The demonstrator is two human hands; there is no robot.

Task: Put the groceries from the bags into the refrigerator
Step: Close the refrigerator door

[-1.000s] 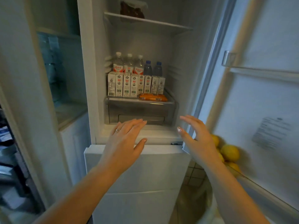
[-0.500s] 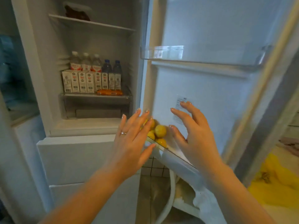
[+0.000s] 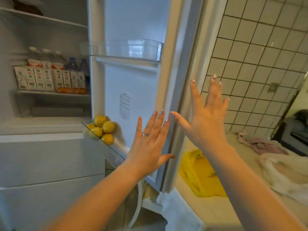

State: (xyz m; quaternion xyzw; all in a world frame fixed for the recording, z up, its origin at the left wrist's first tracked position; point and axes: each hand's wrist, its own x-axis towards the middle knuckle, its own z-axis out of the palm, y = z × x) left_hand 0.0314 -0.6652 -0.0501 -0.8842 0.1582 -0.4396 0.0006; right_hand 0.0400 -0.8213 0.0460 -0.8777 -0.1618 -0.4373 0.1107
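Observation:
The refrigerator stands open, its door (image 3: 133, 84) swung out in front of me. Several yellow lemons (image 3: 102, 129) lie in the door's lower bin. Inside, a shelf (image 3: 50, 93) carries a row of milk cartons (image 3: 41, 79), water bottles (image 3: 58, 59) behind them and an orange packet (image 3: 71, 90). My left hand (image 3: 150, 140) is raised with straight fingers near the door's outer edge. My right hand (image 3: 208, 117) is spread wide beside it, past the door edge, in front of the tiled wall. Both hands hold nothing.
A yellow bag (image 3: 200, 174) lies on the counter (image 3: 225, 214) at the right, with a white bag (image 3: 283, 174) and a pink cloth (image 3: 260, 144) beyond it. A dark appliance (image 3: 296, 134) stands at the far right. White tiles (image 3: 258, 55) cover the wall. White drawer fronts (image 3: 50, 164) sit below the fridge compartment.
My view has swung right from the fridge shelves to the door and counter. Both hands moved right with it and rose, fingers still spread, holding nothing.

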